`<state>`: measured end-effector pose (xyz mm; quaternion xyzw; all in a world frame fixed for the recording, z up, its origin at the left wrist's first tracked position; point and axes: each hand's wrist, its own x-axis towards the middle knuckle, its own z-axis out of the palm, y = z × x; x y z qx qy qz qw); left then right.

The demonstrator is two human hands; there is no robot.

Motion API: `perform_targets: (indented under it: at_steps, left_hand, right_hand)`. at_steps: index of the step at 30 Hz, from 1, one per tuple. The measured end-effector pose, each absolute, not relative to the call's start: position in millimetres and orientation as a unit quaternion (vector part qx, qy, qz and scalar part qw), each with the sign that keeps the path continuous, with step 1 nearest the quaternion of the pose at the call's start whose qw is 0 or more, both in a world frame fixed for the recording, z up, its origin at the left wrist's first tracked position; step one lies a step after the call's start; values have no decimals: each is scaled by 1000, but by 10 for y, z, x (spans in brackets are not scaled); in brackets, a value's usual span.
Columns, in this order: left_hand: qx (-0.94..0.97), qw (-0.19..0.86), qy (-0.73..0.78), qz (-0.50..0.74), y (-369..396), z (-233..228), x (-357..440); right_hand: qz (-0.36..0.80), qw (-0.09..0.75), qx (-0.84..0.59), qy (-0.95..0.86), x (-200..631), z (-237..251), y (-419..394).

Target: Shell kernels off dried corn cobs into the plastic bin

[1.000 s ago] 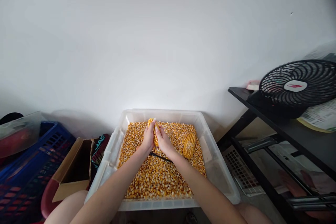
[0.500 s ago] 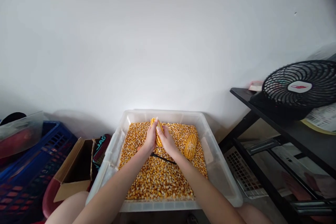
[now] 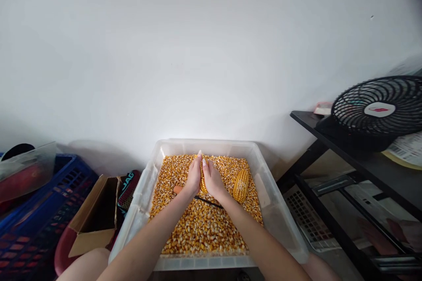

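Both hands are sitting a little further right in the frame than a second ago, and the cob between them is now more covered, with only a thin strip of kernels showing. Just above the middle of the clear plastic tub (image 3: 280, 224), the left hand (image 3: 193, 178) and the right hand (image 3: 213, 180) are pressing together around the corn cob (image 3: 203, 180), fingers closed and lying flat along its length, fingertips pointing toward the far wall. It is looking dry, stiff and light, with a bumpy surface that should give good grip; holding it round the middle with both palms seems sound, though kernels are likely loosening under pressure. A second cob (image 3: 241, 185) is lying on the loose kernels (image 3: 198, 228) just right of the hands, and a thin black tool with an orange handle (image 3: 178, 189) is lying beneath the wrists, close enough to snag. Outside the tub, a cardboard box (image 3: 94, 221) and a blue crate (image 3: 39, 215) are standing at lower left, and a black fan (image 3: 379, 109) is resting on a dark shelf (image 3: 356, 158) at right, well apart.
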<state>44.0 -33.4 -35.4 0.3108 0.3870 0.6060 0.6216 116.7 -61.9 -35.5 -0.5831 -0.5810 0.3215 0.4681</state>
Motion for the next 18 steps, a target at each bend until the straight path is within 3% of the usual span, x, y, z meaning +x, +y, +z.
perform_targets:
  at_steps: [8,18]
  left_hand:
    - [413,578,414,568,-379,-255,473]
    - [440,525,449,573,-411,-276,499]
  right_hand:
    - [335,533,-572,-525,1241,-223,-577]
    - [343,550,-579,-495,1218,-332,-528]
